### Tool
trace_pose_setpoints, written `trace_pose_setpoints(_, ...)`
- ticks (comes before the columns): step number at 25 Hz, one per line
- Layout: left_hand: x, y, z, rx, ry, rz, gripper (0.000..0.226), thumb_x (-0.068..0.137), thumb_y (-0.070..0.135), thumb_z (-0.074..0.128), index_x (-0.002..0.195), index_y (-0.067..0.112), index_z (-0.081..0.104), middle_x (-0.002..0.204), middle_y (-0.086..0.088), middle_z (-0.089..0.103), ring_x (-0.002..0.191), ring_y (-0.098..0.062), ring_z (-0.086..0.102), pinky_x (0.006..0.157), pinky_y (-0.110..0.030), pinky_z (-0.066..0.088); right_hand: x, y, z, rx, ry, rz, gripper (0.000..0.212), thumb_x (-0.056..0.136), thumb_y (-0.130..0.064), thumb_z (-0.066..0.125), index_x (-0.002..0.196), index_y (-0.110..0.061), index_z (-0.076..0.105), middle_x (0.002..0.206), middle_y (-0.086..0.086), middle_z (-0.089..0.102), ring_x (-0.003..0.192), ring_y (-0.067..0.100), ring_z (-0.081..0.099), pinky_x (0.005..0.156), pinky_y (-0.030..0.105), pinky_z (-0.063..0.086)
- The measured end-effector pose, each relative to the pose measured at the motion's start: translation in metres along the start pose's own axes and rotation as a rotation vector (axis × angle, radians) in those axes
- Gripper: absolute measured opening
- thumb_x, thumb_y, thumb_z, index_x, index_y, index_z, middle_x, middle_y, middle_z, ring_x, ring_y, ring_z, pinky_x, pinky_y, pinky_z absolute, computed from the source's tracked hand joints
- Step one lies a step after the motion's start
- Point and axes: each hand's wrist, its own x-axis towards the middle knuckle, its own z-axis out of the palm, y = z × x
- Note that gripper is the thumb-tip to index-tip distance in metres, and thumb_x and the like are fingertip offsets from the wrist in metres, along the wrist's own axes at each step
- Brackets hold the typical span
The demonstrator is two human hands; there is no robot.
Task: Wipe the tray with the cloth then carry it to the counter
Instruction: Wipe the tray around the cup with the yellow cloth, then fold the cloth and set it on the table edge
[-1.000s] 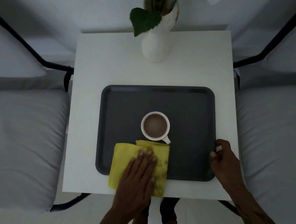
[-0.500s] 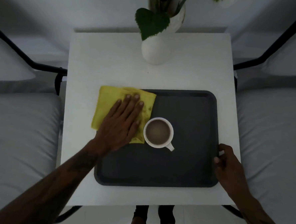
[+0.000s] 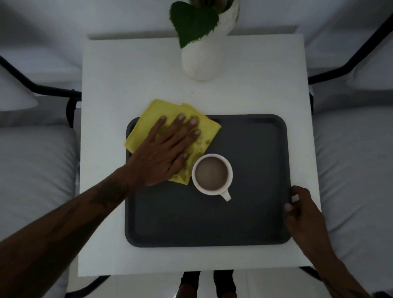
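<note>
One head-worn wide-angle view looks steeply down from close above the white desk [image 3: 117, 79], near edge at the bottom, far edge toward the top.

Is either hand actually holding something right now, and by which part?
The right hand has a grip on the tray at its right rim. The left hand only presses flat on the yellow cloth at the tray's far-left corner.

Dim, flat light leaves the whole scene grey and underexposed. The square white tabletop [image 3: 126, 80] is the brightest area, without glare. Wide-angle distortion bends the edges, and detail is soft throughout.
</note>
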Motion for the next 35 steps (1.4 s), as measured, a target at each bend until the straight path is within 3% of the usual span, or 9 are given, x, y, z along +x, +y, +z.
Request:
trace_pose_setpoints(7, -0.088, 0.048, -0.032, -0.149, -0.088, -0.434, 0.056, 0.097, 0.033, 0.039, 0.147, 0.009, 0.039, 0.160, -0.017, 0.028, 0.148, -0.037, 0.025, 0.115, -0.057, 0.025, -0.002, 0.003, 0.004, -0.013, 0.059, -0.032, 0.030, 0.091, 0.001, 0.055, 0.121, 0.002, 0.053, 0.092, 0.019, 0.061, 0.082, 0.034, 0.057, 0.072, 0.032, 0.039)
trace_pose_setpoints(11, -0.103, 0.066, -0.054, -0.378, 0.058, -1.074, 0.055, 0.089, 0.041, 0.059, 0.131, 0.007, 0.052, 0.136, -0.021, 0.050, 0.123, -0.041, 0.049, 0.097, -0.050, 0.042, -0.011, 0.007, 0.000, 0.055, 0.123, -0.003, 0.037, 0.087, -0.008, 0.066, 0.122, 0.000, 0.056, 0.099, 0.025, 0.064, 0.089, 0.040, 0.058, 0.075, 0.045, 0.049)
trace_pose_setpoints(14, -0.095, 0.083, -0.055, -0.401, -0.036, -1.218, 0.066, 0.086, 0.052, 0.062, 0.132, 0.007, 0.048, 0.124, -0.019, 0.051, 0.112, -0.037, 0.050, 0.089, -0.046, 0.043, -0.050, 0.004, 0.007, 0.119, 0.260, -0.007, 0.045, 0.085, -0.017, 0.069, 0.127, -0.015, 0.052, 0.112, 0.014, 0.059, 0.105, 0.033, 0.054, 0.086, 0.053, 0.049)
trace_pose_setpoints(19, -0.109, 0.071, -0.049, -0.810, 0.220, -1.513, 0.052, 0.083, 0.035, 0.072, 0.124, 0.008, 0.055, 0.115, -0.014, 0.065, 0.109, -0.033, 0.059, 0.088, -0.038, 0.047, -0.130, -0.032, 0.054, 0.238, 0.069, -0.111, 0.037, 0.082, -0.003, 0.069, 0.117, -0.016, 0.063, 0.109, 0.005, 0.058, 0.103, 0.027, 0.058, 0.089, 0.044, 0.049)
trace_pose_setpoints(25, -0.143, 0.060, -0.107, -1.002, 0.256, -1.447, 0.013, 0.087, 0.021, 0.069, 0.099, 0.016, 0.067, 0.084, 0.007, 0.071, 0.088, -0.023, 0.070, 0.063, -0.020, 0.047, -0.146, -0.083, 0.065, 0.358, -0.189, -0.238, 0.029, 0.087, -0.009, 0.066, 0.101, -0.034, 0.064, 0.102, -0.010, 0.064, 0.095, 0.004, 0.061, 0.074, 0.018, 0.050)
trace_pose_setpoints(28, -0.154, 0.100, -0.152, -1.544, 0.284, -1.370, 0.016, 0.081, 0.016, 0.071, 0.097, 0.015, 0.070, 0.092, -0.007, 0.079, 0.086, -0.024, 0.075, 0.063, -0.026, 0.059, -0.141, -0.099, 0.053, 0.570, -0.499, -0.009, 0.033, 0.083, -0.030, 0.072, 0.112, -0.039, 0.059, 0.112, -0.013, 0.066, 0.099, -0.003, 0.063, 0.080, 0.015, 0.052)
trace_pose_setpoints(30, -0.145, 0.143, -0.169, -1.922, 0.215, -1.339, 0.024, 0.073, 0.011, 0.071, 0.097, 0.011, 0.073, 0.098, -0.018, 0.077, 0.089, -0.032, 0.075, 0.066, -0.040, 0.061, -0.143, -0.093, 0.037, 0.867, -0.693, 0.232, 0.048, 0.071, -0.040, 0.076, 0.116, -0.038, 0.059, 0.111, -0.010, 0.071, 0.099, 0.006, 0.069, 0.081, 0.028, 0.058)
trace_pose_setpoints(32, -0.117, 0.194, -0.172, -2.075, 0.098, -1.336, 0.030, 0.068, 0.006, 0.074, 0.098, 0.006, 0.074, 0.098, -0.022, 0.076, 0.090, -0.035, 0.074, 0.066, -0.041, 0.061, -0.148, -0.069, 0.010, 1.029, -0.626, 0.291, 0.047, 0.062, -0.035, 0.078, 0.108, -0.032, 0.069, 0.103, -0.002, 0.077, 0.093, 0.016, 0.074, 0.071, 0.031, 0.060)
trace_pose_setpoints(35, -0.055, 0.259, -0.162, -1.881, -0.080, -1.244, 0.021, 0.073, 0.017, 0.082, 0.093, 0.014, 0.077, 0.090, -0.008, 0.078, 0.076, -0.016, 0.074, 0.060, -0.025, 0.057, -0.144, -0.023, -0.046, 0.970, -0.208, 0.232, 0.037, 0.059, -0.031, 0.077, 0.096, -0.031, 0.074, 0.095, 0.003, 0.079, 0.081, 0.018, 0.076, 0.058, 0.028, 0.058)
